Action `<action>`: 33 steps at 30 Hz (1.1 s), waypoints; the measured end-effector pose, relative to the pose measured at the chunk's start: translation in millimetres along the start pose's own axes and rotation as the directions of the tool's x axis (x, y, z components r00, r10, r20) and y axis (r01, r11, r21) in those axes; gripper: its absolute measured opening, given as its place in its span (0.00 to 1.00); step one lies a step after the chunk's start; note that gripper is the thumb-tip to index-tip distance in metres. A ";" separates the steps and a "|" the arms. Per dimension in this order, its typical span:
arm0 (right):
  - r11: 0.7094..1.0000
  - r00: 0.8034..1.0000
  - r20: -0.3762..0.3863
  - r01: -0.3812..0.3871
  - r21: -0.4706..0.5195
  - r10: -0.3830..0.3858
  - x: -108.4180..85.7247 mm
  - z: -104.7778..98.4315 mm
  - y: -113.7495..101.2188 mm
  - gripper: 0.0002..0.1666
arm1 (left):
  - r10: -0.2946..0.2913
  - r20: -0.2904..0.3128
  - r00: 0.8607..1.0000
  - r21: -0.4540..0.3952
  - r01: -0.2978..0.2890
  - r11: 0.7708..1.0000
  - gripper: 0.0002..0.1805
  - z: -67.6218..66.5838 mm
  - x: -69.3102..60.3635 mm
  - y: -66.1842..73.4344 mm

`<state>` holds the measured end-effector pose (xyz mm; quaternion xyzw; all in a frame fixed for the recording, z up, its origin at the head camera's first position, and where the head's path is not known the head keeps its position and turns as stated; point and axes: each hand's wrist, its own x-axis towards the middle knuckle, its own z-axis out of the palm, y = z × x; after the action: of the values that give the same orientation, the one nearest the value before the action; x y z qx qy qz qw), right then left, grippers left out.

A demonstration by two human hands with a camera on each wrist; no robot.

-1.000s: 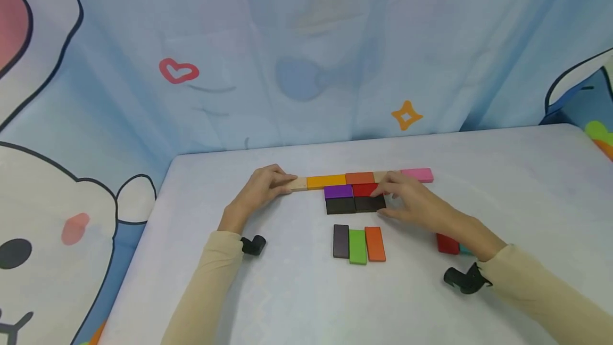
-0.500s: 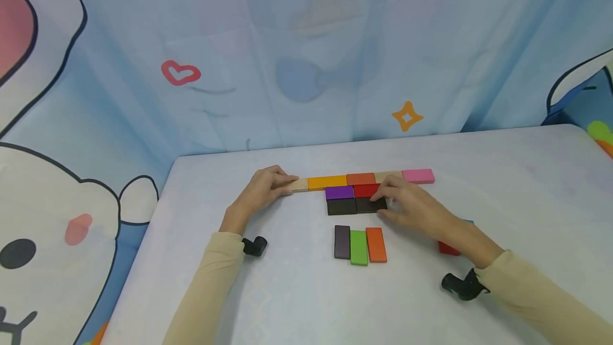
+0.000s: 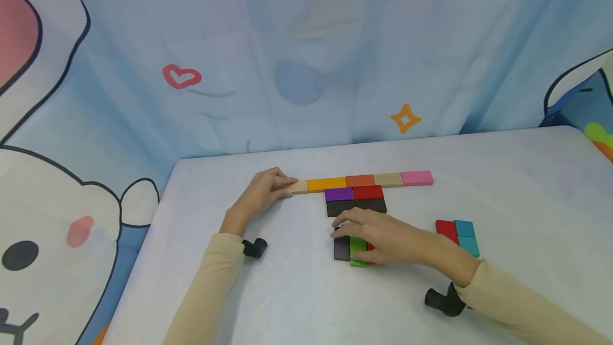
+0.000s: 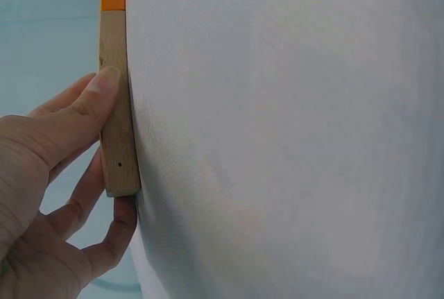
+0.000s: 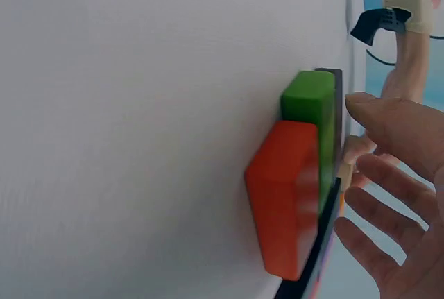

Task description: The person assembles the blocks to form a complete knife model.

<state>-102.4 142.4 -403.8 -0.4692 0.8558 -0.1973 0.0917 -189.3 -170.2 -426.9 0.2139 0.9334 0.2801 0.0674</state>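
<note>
At the left end of a long row, my left hand point(image 3: 261, 190) pinches a plain wooden block point(image 4: 121, 150), thumb on its near face and other fingers behind and at its end. A yellow block point(image 3: 326, 184), an orange one, a beige one and a pink block point(image 3: 417, 177) continue that row. Just below lie a purple block point(image 3: 339, 194), a red block point(image 3: 368, 192) and two black ones. My right hand point(image 3: 383, 236) hovers, fingers spread, over a dark grey block point(image 3: 341, 249), a green block point(image 5: 309, 98) and an orange block point(image 5: 281, 188), which it partly covers in the head view.
To the right of the right hand lie another red block point(image 3: 447, 229) and two teal blocks point(image 3: 464, 228), touching one another. A white cloth point(image 3: 287, 302) covers the table, and a printed blue curtain point(image 3: 230, 121) hangs behind its far edge.
My right hand has left the red and black blocks and moved down and left, over the three upright-lying blocks. The left hand stays on the plain wooden block.
</note>
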 end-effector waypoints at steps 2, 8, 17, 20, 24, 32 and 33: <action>1.000 0.999 0.029 -0.017 0.008 0.016 1.4 3.0 0.3 0.25 | -0.004 0.002 1.000 -0.005 0.004 1.000 0.22 0.8 0.6 0.7; 0.997 0.997 0.047 -0.065 0.046 0.063 -2.9 5.8 -0.1 0.22 | -0.009 -0.001 1.000 -0.022 0.009 1.000 0.21 1.1 2.3 2.5; 0.989 0.987 0.097 -0.136 0.059 0.130 -17.5 2.7 -12.1 0.22 | 0.000 -0.006 1.000 -0.020 0.000 1.000 0.21 -2.2 0.5 2.9; 0.992 0.987 0.106 -0.122 0.035 0.118 -18.8 4.4 -16.3 0.21 | 0.000 -0.009 1.000 -0.024 0.000 1.000 0.21 -3.0 -1.0 2.5; 0.997 0.990 0.117 -0.077 0.007 0.075 -13.2 8.8 -21.4 0.19 | 0.000 -0.010 1.000 -0.014 0.000 1.000 0.21 -2.3 -1.5 2.0; 0.998 0.986 0.163 -0.035 -0.055 0.044 4.4 13.5 -28.8 0.19 | 0.006 -0.010 1.000 -0.001 -0.006 1.000 0.22 1.5 0.1 -0.5; 0.998 0.985 0.167 -0.035 -0.056 0.044 5.6 13.3 -29.0 0.19 | 0.007 -0.013 1.000 -0.002 -0.007 1.000 0.22 1.7 0.1 -1.0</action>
<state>-78.6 120.4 -403.4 -0.4692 0.8592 -0.1322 0.1551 -189.3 -170.0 -428.8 0.2153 0.9328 0.2825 0.0606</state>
